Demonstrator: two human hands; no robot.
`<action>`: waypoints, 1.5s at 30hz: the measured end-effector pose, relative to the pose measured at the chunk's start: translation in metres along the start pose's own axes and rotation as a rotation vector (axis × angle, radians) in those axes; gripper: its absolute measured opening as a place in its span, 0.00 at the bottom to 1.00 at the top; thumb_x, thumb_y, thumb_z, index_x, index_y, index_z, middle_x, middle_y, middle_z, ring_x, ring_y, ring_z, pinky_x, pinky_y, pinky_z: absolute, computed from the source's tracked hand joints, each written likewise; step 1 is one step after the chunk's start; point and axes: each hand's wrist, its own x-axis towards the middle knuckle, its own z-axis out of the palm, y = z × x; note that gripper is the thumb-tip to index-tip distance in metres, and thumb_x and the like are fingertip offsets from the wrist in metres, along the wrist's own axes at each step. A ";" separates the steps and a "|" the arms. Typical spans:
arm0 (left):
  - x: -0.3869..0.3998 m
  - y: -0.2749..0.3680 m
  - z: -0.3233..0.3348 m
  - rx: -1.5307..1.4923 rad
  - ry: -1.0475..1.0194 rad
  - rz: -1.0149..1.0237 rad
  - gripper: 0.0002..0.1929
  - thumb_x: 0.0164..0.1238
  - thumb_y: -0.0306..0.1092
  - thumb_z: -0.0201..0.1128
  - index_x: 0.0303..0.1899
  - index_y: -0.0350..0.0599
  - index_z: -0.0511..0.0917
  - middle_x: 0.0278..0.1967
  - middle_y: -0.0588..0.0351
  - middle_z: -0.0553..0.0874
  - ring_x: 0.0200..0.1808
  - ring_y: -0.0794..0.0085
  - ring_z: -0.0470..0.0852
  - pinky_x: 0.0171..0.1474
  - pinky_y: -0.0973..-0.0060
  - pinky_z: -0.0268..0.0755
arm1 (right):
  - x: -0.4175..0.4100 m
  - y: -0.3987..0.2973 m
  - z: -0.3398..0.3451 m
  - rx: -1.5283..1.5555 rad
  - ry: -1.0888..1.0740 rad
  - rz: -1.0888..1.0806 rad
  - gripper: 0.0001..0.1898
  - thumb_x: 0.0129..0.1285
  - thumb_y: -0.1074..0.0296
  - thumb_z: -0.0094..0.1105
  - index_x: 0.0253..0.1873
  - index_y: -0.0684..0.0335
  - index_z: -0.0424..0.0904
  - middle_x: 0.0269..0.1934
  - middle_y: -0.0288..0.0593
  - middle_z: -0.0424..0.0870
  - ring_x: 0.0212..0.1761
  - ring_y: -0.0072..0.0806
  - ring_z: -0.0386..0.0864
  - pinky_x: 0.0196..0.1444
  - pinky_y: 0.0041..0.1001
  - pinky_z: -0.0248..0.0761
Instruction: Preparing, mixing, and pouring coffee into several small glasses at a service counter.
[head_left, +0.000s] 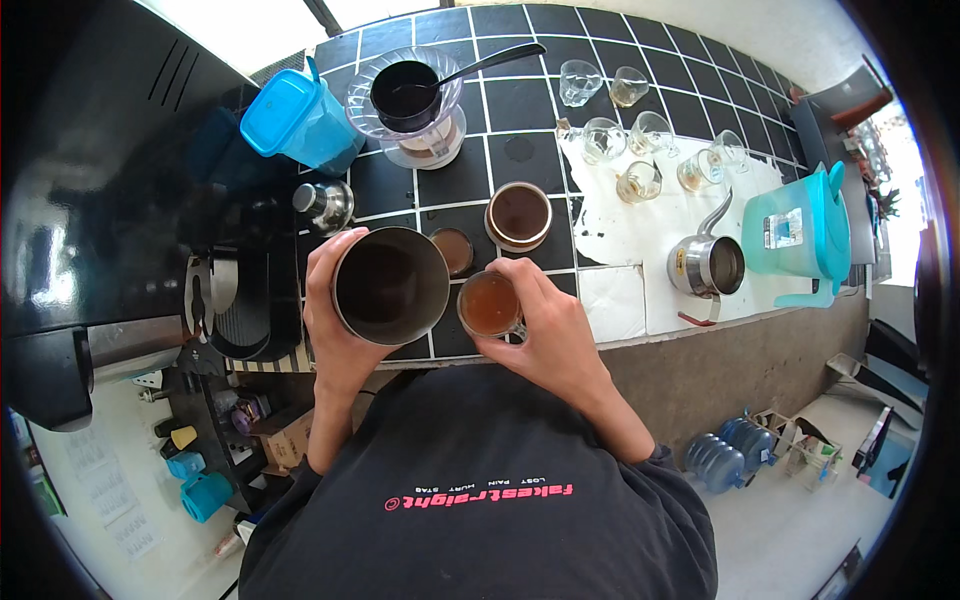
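My left hand grips a metal cup from its left side; its inside is dark, and how much it holds I cannot tell. My right hand is closed around a small glass mug of brown liquid, just right of the metal cup. Behind the two vessels a small glass of brown drink stands on the black tiles. A wider round cup of dark brown liquid stands behind the glass mug. At the back left, a black cup with a spoon rests in a clear ribbed dripper.
A blue lidded container and a small metal vessel stand left, beside a black machine. Several glasses stand at the back right. A steel gooseneck kettle and a turquoise pitcher stand right, near the counter's front edge.
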 end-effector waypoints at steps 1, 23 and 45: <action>-0.004 -0.003 0.000 -0.001 0.006 -0.028 0.56 0.39 0.34 0.91 0.73 0.42 0.64 0.67 0.47 0.76 0.67 0.58 0.79 0.70 0.61 0.73 | -0.001 0.001 0.000 -0.001 -0.002 0.000 0.37 0.52 0.65 0.80 0.66 0.65 0.69 0.55 0.50 0.81 0.45 0.51 0.87 0.45 0.41 0.82; -0.027 -0.025 0.005 -0.249 0.122 -0.455 0.59 0.40 0.44 0.92 0.73 0.38 0.61 0.67 0.48 0.73 0.67 0.60 0.78 0.70 0.63 0.74 | -0.033 0.058 0.002 -0.179 0.188 0.212 0.31 0.55 0.60 0.81 0.62 0.62 0.77 0.48 0.47 0.85 0.49 0.43 0.82 0.54 0.39 0.77; -0.025 -0.025 -0.003 -0.253 0.106 -0.412 0.59 0.39 0.42 0.92 0.73 0.39 0.60 0.67 0.49 0.73 0.68 0.61 0.78 0.71 0.62 0.73 | 0.016 0.124 -0.047 -0.234 0.713 0.395 0.42 0.65 0.57 0.77 0.76 0.64 0.61 0.59 0.50 0.72 0.55 0.38 0.75 0.58 0.40 0.73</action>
